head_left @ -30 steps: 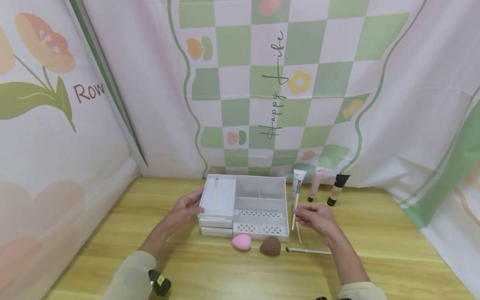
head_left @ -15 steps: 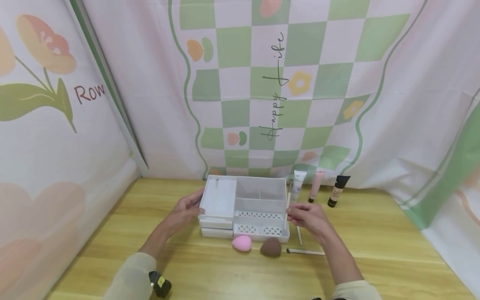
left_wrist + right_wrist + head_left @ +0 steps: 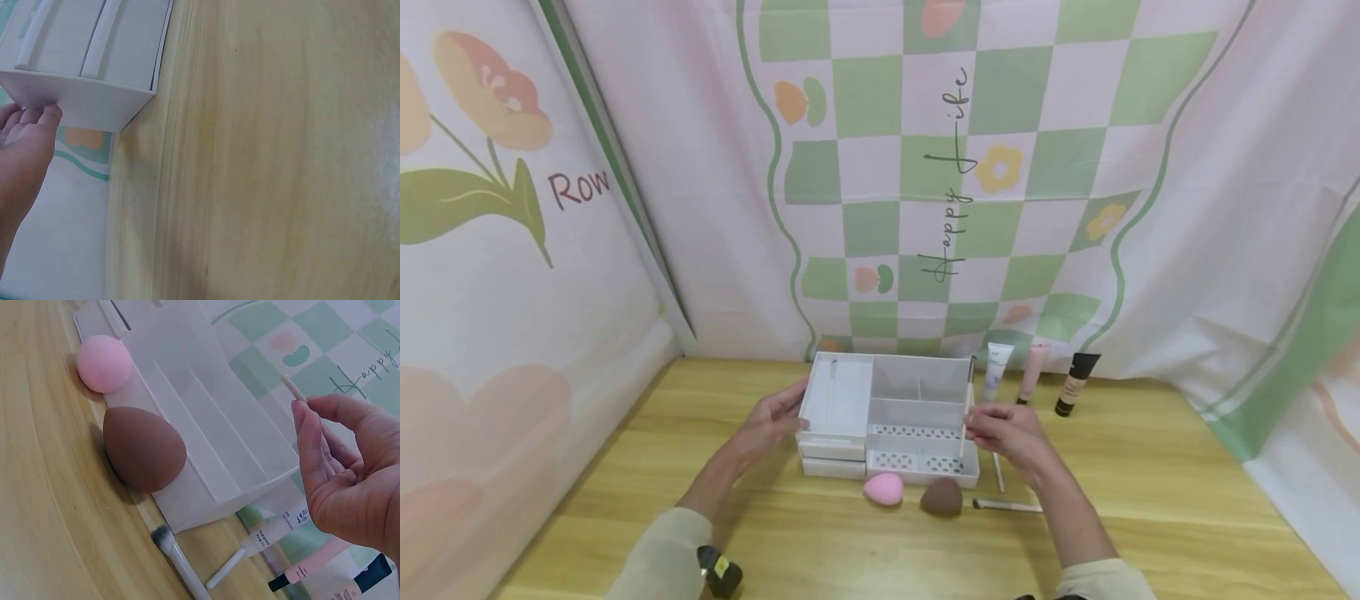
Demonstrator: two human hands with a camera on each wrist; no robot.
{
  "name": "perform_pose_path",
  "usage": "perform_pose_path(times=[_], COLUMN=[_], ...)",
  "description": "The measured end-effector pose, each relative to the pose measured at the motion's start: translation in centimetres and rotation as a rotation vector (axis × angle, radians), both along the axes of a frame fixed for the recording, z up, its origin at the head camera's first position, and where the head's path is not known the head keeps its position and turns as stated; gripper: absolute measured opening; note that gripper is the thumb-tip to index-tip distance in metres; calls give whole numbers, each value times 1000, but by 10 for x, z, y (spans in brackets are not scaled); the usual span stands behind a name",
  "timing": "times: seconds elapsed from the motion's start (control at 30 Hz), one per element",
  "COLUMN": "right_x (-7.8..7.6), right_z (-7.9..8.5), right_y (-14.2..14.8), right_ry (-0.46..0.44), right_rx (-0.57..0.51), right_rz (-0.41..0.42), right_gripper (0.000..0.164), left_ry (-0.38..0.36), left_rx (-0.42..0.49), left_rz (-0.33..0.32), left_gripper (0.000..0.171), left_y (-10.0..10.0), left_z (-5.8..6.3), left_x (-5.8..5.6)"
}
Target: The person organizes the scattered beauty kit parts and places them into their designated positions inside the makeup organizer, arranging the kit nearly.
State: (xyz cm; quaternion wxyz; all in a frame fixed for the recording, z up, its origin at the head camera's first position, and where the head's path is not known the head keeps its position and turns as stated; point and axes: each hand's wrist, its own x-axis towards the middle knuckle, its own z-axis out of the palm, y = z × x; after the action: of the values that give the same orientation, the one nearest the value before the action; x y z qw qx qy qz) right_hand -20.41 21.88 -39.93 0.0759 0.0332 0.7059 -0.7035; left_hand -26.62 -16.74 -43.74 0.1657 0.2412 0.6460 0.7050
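Note:
A white makeup organizer point(image 3: 921, 387) stands on the table, with drawers at its left front and several compartments at right. My left hand point(image 3: 771, 422) holds its left side; the left wrist view has the fingers against the side wall point(image 3: 94, 103). Between thumb and fingertips, my right hand point(image 3: 1011, 433) pinches a thin makeup brush point(image 3: 969, 396), bristles up, over the organizer's right end. In the right wrist view only the pale handle end point(image 3: 292, 386) shows. Another brush point(image 3: 832, 392) lies on the organizer's top left tray.
A pink sponge point(image 3: 883, 489) and a brown sponge point(image 3: 942, 497) sit before the organizer. Brushes lie at right, one with grey bristles point(image 3: 164, 537). Behind stand a white tube point(image 3: 997, 371), a pink tube point(image 3: 1033, 373) and a black-capped tube point(image 3: 1077, 383).
My right hand has moved left with the brush, from beside the organizer to over its right compartments. The left hand has stayed on the organizer's side.

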Motion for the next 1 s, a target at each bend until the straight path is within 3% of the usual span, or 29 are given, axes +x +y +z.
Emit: perform_pose_path(times=[0.53,0.87,1.0], right_x=[-1,-2,-3], right_z=[2,4,5], right_y=[-10,-21,-23], right_ry=[-7,-10,-15], right_rx=[30,50,45], right_rz=[14,21,21], right_gripper=[20,41,40], left_ry=[15,2,13], left_rx=[-7,-18,-8], left_rz=[1,18,15], left_gripper=[79,80,79], left_y=[1,0,0], left_z=[-1,-3,-4], left_x=[0,0,-1])
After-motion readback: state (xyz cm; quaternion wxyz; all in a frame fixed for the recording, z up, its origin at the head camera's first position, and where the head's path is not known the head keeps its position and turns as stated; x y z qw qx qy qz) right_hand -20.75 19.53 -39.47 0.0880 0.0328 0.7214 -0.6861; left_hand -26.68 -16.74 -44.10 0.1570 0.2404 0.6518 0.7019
